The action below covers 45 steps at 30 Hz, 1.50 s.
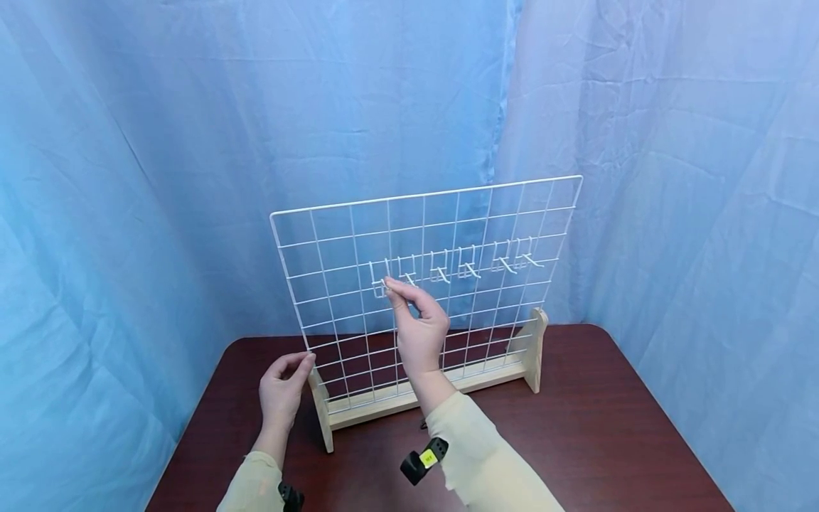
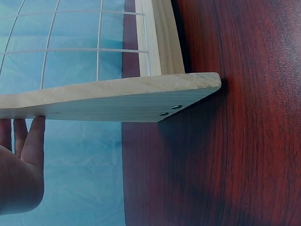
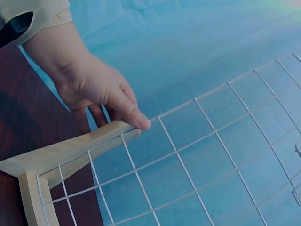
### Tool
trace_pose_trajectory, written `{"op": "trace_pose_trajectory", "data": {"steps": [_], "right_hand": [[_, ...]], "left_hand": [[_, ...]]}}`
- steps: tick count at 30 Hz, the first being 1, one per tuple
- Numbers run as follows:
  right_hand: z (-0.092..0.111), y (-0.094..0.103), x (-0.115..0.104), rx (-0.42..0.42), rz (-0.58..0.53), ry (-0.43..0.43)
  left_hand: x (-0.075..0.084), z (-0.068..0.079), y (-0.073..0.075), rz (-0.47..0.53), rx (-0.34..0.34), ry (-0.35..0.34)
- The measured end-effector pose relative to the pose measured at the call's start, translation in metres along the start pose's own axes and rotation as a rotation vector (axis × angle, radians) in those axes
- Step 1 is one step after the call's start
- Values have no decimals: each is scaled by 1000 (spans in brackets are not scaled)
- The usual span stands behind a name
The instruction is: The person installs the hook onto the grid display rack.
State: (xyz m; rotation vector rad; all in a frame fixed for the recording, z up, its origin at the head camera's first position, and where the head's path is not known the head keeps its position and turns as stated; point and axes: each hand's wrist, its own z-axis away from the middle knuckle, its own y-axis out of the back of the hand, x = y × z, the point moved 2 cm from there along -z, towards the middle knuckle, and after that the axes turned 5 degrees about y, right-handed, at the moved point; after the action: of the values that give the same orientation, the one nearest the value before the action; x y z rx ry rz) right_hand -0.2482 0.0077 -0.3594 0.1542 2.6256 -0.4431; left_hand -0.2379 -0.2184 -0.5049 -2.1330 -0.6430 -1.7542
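Note:
A white wire grid panel [image 1: 345, 284] stands upright in a wooden stand [image 1: 374, 411]. My left hand [image 1: 281, 395] grips the top of the stand's left side piece [image 2: 108, 96], thumb at the grid's edge in the right wrist view and fingers against the outer face in the left wrist view. In the head view my right hand [image 1: 422, 331] pinches the front of the leftmost white wire hook [image 1: 372, 274], which sits against the grid. Several more white hooks [image 1: 470, 270] hang in a row to its right. The right fingertips hide part of the pinched hook.
The stand rests on a dark red-brown wooden table [image 1: 601, 427]. Blue curtains [image 1: 320, 92] surround the table at the back and sides. The stand's right side piece [image 1: 536, 352] rises beside the grid. A small dark object [image 1: 423, 424] lies near the right forearm.

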Motion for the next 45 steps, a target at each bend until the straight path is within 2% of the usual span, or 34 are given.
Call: {"op": "trace_pose_trajectory", "data": {"steps": [4, 15, 21, 27, 32, 38, 45], "right_hand": [[-2, -5, -1, 37, 4, -9], [-5, -14, -2, 73, 60, -61], [-7, -17, -17, 59, 91, -126], [-1, -12, -27, 8, 101, -207], [6, -7, -23, -33, 108, -193], [12, -2, -20, -41, 137, -173], [26, 9, -14, -50, 165, -254]], "left_hand": [[0, 0, 0, -11, 1, 2], [0, -1, 0, -3, -2, 2], [0, -1, 0, 3, 1, -3], [0, -1, -1, 6, 2, -6], [-1, -1, 0, 1, 1, 0], [-1, -1, 0, -7, 4, 5], [-2, 0, -1, -7, 12, -4]]}}
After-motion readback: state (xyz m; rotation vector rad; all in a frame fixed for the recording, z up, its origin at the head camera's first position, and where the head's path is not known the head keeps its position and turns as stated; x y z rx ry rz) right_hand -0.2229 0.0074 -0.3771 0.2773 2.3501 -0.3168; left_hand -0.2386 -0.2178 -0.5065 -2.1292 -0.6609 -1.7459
